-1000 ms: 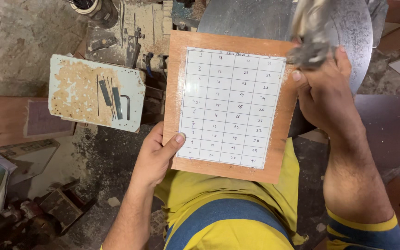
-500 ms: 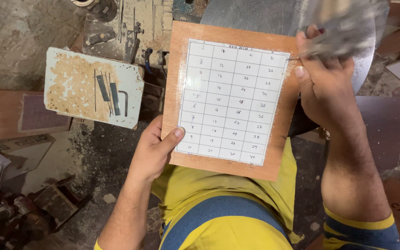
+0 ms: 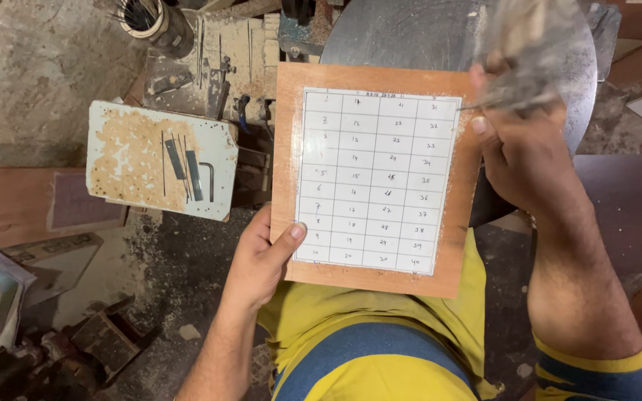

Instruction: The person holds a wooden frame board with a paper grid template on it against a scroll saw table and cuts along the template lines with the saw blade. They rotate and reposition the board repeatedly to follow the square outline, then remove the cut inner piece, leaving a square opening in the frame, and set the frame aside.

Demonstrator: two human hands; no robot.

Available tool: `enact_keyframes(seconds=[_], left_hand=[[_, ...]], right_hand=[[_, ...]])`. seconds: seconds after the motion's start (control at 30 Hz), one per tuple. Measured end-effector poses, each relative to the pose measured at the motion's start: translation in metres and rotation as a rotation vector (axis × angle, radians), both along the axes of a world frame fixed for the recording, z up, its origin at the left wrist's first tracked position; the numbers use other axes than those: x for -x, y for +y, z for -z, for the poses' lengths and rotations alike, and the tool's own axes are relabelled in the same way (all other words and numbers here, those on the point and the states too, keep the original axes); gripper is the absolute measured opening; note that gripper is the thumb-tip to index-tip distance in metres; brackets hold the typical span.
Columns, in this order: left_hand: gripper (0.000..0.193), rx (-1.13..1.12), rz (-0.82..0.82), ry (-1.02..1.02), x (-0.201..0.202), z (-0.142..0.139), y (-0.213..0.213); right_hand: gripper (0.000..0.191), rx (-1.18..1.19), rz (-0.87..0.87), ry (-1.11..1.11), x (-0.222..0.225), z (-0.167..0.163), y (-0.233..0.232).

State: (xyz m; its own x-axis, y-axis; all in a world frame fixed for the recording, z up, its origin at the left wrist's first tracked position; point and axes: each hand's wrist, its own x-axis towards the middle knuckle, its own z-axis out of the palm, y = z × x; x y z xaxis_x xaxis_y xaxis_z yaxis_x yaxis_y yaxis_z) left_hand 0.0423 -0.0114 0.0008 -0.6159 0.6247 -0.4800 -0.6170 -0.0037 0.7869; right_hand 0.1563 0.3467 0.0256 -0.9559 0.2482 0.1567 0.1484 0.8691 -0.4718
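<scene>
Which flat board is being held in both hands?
The brown wooden board with the white grid sheet; the chipped white board lies untouched to its left.

The person wore a yellow shirt [image 3: 351,327] with a broad blue band [image 3: 373,341] curving across its front. On the right arm a short blue sleeve [image 3: 603,375] ended in a yellow cuff band [image 3: 588,360]. Both forearms were bare below the sleeves, and the left hand [image 3: 258,263] and right hand [image 3: 521,152] wore no gloves, rings or watch
</scene>
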Motion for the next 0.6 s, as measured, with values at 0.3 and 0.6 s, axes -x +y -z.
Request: enact_keyframes(seconds=[0.3, 0.6], left_hand=[[0.049, 0.013, 0.006, 0.031, -0.0033, -0.0048, 0.0031], [0.042, 0.001, -0.014, 0.014, -0.0019, 0.0009, 0.0040]], right_hand=[[0.024, -0.045, 0.035, -0.131, 0.0077, -0.0074, 0.0019], [0.044, 0.154, -0.050, 0.156, 0.0055, -0.0012, 0.0048]])
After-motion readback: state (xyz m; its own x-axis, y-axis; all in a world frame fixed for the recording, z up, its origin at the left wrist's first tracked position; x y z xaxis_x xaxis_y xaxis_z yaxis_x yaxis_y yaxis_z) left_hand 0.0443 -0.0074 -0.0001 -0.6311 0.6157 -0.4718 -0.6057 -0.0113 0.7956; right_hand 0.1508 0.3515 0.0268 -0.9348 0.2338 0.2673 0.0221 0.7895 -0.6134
